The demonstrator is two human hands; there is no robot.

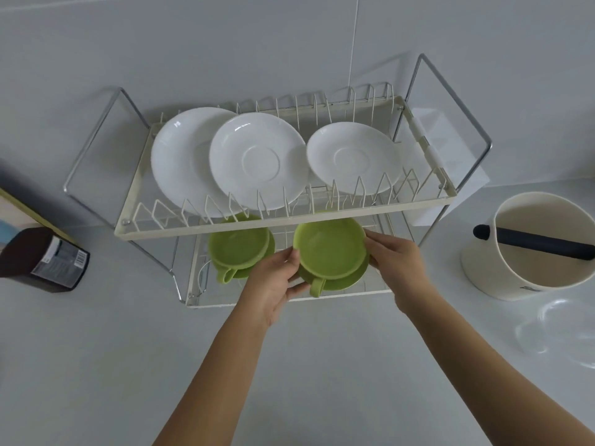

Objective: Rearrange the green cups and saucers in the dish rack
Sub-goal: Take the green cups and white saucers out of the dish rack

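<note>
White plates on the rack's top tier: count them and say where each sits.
3. A large white plate stands at the left end, a white saucer overlaps it in the middle, and another white saucer sits to the right. None seems hidden.

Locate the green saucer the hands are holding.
In the head view, the round green saucer sits atop a green cup on the wire dish rack's lower tier, right of the other green cup-and-saucer stack, held between both hands.
</note>
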